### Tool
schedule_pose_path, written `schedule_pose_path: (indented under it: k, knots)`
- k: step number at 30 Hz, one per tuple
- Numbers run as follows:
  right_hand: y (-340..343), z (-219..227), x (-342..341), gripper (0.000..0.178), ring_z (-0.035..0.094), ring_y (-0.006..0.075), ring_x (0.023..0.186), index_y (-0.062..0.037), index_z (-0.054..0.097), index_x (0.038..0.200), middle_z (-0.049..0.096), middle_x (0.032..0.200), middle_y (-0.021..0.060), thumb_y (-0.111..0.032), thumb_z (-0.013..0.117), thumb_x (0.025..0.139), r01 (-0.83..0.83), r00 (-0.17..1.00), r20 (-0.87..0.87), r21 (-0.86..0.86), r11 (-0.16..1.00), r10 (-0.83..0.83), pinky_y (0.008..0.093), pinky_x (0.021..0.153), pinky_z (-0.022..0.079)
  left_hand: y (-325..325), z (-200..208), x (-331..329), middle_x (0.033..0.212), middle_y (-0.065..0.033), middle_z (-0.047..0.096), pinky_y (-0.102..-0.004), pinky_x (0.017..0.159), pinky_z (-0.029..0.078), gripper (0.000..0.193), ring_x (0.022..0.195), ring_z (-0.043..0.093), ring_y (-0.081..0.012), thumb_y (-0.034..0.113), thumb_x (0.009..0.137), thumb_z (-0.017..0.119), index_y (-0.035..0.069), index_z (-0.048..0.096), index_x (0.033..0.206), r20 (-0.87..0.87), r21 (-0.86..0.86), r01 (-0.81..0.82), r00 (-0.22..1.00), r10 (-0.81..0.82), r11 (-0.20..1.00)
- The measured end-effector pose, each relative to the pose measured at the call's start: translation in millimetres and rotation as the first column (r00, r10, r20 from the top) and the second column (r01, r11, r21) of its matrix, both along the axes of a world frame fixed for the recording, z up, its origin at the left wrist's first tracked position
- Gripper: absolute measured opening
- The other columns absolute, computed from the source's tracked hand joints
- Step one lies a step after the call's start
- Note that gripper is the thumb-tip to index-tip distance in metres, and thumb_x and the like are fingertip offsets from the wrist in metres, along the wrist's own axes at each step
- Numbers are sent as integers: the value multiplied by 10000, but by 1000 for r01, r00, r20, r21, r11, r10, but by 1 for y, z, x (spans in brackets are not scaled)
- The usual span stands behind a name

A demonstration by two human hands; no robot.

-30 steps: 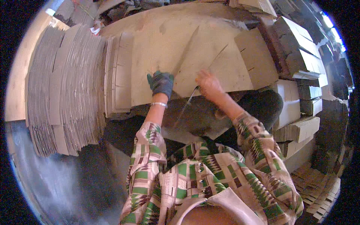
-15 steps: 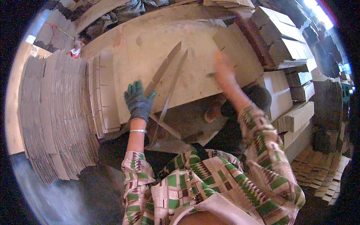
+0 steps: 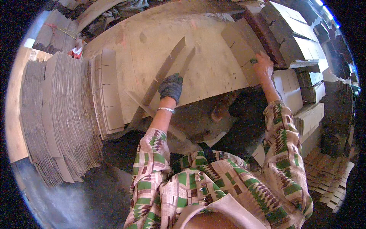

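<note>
My left hand [image 3: 170, 88], in a grey knitted glove with green on the fingers, is closed around a narrow cardboard strip [image 3: 187, 61] on the wooden board [image 3: 152, 49]. A longer cardboard strip [image 3: 167, 61] lies beside it, and another strip [image 3: 139, 100] crosses below near the board's front edge. My right hand [image 3: 264, 65] is bare apart from something green at the thumb tip. Its fingers pinch the right edge of a flat, slitted cardboard piece [image 3: 237, 47] at the board's right side.
Tall stacks of cut cardboard [image 3: 72, 110] stand at the left, with slitted pieces [image 3: 110, 87] leaning against them. More cardboard stacks [image 3: 291, 34] rise at the right, past a dark red-brown beam [image 3: 263, 34]. Slitted cardboard [image 3: 324, 175] lies low at the right.
My left hand has moved right and closed from spread fingers onto the strip, which has shifted up the board. My right hand has moved right to the cardboard piece's right edge.
</note>
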State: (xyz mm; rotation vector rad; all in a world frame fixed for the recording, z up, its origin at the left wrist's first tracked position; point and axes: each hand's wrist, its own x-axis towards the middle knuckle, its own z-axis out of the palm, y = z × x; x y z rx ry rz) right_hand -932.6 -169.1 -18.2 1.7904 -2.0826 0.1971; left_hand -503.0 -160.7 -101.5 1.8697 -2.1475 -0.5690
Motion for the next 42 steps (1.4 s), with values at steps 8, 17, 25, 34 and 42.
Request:
schedule_pose_path:
  k: [8,17,25,34,42]
  knots:
    - [6,58,118,622,680,351,1036,-155,561,1370,702,1097,188,-16,619,766,-152,705,674,-158,976,220,417,889,539,7,12,3,1073,-169,712,-520,861,530,353,1004,673,-390,358,969,474,127,718,1076,98,12,101,990,-102,995]
    - [25,4,230,787,681,437,773,-319,306,1559,692,818,234,-188,666,872,-462,687,689,168,871,231,539,669,532,15,35,-18,961,-168,719,-516,741,553,322,860,693,-390,340,984,486,115,715,960,90,7,69,993,-70,998]
    - [31,-1,222,758,678,370,677,-320,332,1551,687,812,195,-131,638,884,-500,570,789,111,859,230,504,613,535,-20,51,1,1183,-171,689,-507,937,493,437,1106,650,-363,468,920,572,146,683,1194,110,-108,-144,982,156,984]
    - [30,-10,227,789,673,426,712,-294,337,1546,690,853,221,-86,651,853,-550,644,676,84,831,358,531,628,531,-60,27,44,1084,-185,711,-492,882,548,362,1012,693,-373,317,960,458,112,747,1033,213,44,-151,967,139,988]
    - [14,11,257,881,678,430,865,-362,257,1571,698,922,234,-26,581,824,-436,833,541,511,740,117,513,738,531,-59,35,40,1076,-176,717,-503,847,568,354,986,704,-383,280,967,447,127,755,1050,217,85,-187,962,165,979]
